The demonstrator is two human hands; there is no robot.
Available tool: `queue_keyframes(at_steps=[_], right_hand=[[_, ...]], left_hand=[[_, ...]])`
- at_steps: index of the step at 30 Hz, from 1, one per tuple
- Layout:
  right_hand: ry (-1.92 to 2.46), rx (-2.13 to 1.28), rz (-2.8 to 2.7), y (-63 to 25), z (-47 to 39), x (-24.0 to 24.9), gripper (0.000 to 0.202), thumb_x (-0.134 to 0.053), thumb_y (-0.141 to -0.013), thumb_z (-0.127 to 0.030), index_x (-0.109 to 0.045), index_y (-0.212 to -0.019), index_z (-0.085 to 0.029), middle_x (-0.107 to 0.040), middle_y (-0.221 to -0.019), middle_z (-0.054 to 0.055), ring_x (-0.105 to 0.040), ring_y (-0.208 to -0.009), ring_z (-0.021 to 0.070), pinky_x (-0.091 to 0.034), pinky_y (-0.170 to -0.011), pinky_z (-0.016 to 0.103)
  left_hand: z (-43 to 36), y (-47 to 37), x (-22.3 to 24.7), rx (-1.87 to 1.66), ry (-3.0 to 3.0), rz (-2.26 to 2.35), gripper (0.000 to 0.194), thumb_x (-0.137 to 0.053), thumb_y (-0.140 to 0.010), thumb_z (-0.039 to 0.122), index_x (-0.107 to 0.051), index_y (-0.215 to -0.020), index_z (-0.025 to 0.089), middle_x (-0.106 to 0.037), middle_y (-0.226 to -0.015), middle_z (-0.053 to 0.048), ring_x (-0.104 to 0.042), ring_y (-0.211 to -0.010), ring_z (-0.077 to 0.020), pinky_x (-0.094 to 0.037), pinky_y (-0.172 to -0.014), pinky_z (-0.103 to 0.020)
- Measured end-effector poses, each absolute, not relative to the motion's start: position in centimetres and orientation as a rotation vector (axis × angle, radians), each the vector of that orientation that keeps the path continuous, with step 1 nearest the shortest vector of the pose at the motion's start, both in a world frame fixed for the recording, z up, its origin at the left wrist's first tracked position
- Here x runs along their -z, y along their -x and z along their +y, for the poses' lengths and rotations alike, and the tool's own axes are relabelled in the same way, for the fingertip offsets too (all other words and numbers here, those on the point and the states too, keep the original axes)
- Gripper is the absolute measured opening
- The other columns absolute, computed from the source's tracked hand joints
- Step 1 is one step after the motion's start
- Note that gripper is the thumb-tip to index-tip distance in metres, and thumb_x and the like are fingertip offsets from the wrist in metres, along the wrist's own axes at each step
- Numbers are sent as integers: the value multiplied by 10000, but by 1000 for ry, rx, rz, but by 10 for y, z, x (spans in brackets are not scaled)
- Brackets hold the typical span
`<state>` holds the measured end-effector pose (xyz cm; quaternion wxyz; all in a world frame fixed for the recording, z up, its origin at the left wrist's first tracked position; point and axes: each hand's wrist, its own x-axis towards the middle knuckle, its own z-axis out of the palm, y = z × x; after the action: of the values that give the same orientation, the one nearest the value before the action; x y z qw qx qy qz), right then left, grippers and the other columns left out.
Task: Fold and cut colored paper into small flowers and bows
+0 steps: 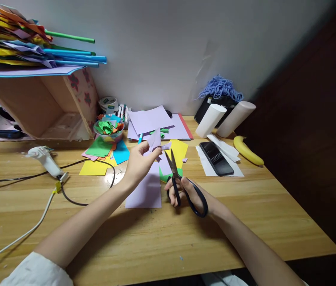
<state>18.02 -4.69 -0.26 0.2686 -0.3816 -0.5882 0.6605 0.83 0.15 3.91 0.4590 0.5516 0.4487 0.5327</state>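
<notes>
My left hand (139,163) pinches a folded piece of lilac paper (155,139) between thumb and fingers, with a narrow strip sticking out to the right. In my right hand (185,192) is a pair of black-handled scissors (173,171), blades pointing up and parted slightly. The blade tips are just right of the paper and do not appear to touch it. Beneath both hands a lilac sheet (144,190) lies on the wooden table (120,242). Yellow paper (179,149) and green paper (170,174) lie behind the scissors, beside a small lilac scrap (185,160).
A hot glue gun (45,161) with cables lies left. A bowl of paper scraps (109,130) stands behind coloured sheets (98,147). Right are a phone (216,159), a banana (247,151), white rolls (211,120) and blue yarn (220,88). An open box (63,99) stands back left.
</notes>
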Motion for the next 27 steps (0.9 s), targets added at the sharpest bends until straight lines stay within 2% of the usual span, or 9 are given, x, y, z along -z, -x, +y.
queue_keyframes(at_steps=[7,14,19,27], right_hand=[[1031,-1661,-1702,-181,-49,2,682,-199,-783,-710,-540,-919,-134,-535,-615,20,-518,-562,132,-424,-563,261],[1049,-1670,-1731,-182,-48,2,709,-186,-752,-743,-534,-895,-142,-496,-566,-2,-527,-538,139,-417,-523,250],[1044,-1564,-1813,-181,-48,1,681,-174,-754,-741,-521,-784,-156,-491,-575,4,-525,-566,135,-420,-571,252],[1056,-1544,-1826,-182,-50,2,689,-168,-739,-754,-511,-807,-160,-498,-599,9,-515,-574,137,-433,-592,265]], left_hand=[[0,-10,-35,-1277,-1426,1182,126,-576,-705,242,-574,-636,137,-567,-599,22,-536,-581,-98,-418,-550,-201],[-3,-15,-30,-1124,-1435,1091,96,-570,-695,219,-597,-680,128,-576,-631,3,-524,-576,-97,-410,-532,-203],[-4,-15,-31,-1111,-1406,1049,97,-574,-688,220,-595,-678,125,-573,-646,-1,-521,-573,-95,-416,-522,-202],[-4,-16,-31,-1114,-1399,1049,93,-576,-672,212,-606,-671,123,-580,-626,-3,-529,-555,-101,-424,-506,-205]])
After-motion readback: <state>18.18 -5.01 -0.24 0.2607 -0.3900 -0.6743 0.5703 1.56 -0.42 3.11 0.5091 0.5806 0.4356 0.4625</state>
